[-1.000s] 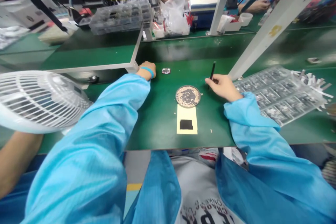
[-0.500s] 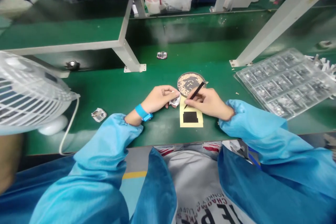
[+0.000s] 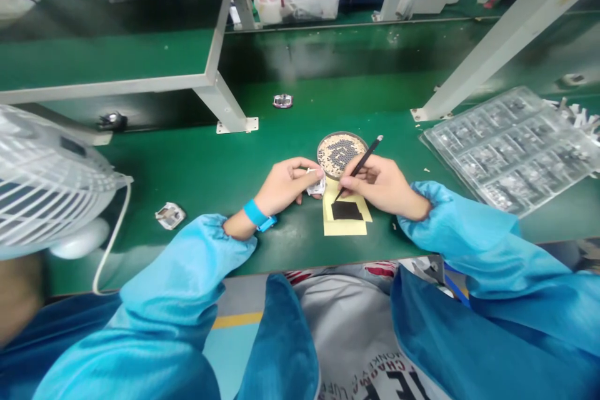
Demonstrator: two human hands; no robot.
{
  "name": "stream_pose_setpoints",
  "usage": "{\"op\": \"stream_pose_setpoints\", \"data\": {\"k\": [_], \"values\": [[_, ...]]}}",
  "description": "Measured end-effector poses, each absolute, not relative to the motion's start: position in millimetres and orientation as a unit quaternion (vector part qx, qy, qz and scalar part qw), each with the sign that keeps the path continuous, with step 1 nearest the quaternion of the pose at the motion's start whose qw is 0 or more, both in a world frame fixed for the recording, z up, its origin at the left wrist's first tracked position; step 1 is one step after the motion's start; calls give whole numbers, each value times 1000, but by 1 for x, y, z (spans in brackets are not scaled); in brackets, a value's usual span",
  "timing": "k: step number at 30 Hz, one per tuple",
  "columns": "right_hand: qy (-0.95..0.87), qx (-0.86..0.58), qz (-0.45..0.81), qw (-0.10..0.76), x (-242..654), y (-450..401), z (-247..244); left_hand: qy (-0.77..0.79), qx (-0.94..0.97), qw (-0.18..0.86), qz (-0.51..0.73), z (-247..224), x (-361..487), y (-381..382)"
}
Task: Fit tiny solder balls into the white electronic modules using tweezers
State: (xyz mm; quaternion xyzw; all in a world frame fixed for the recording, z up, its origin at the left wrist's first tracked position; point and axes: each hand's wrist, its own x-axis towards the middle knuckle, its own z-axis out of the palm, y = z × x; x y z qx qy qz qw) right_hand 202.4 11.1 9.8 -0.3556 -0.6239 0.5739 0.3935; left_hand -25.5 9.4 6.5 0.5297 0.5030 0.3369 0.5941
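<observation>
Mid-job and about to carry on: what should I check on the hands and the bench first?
Right hand gripping the black pen-like tool: ok.
Tool tip on the black square on the yellow card: cannot tell, it is at the square's edge.
Left hand pinching the small white piece: ok.
Round dish of small beads uncovered by the hands: ok.
Right sleeve off the clear parts tray: cannot tell, the cuff lies close to its edge.

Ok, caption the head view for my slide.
Right hand holds a black pen over a yellow card; left hand pinches a white piece beside a round dish.
</observation>
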Motion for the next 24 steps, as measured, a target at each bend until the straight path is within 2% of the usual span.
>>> {"op": "stream_pose_setpoints", "data": {"k": [5, 11, 24], "values": [[-669, -356, 426, 495, 206, 11, 21, 524, 505, 583, 361, 10, -17, 2], [-760, -270, 287, 517, 207, 13, 14, 524, 494, 593, 361, 15, -13, -3], [-766, -295, 280, 498, 204, 13, 16, 541, 491, 588, 348, 18, -12, -3]]}}
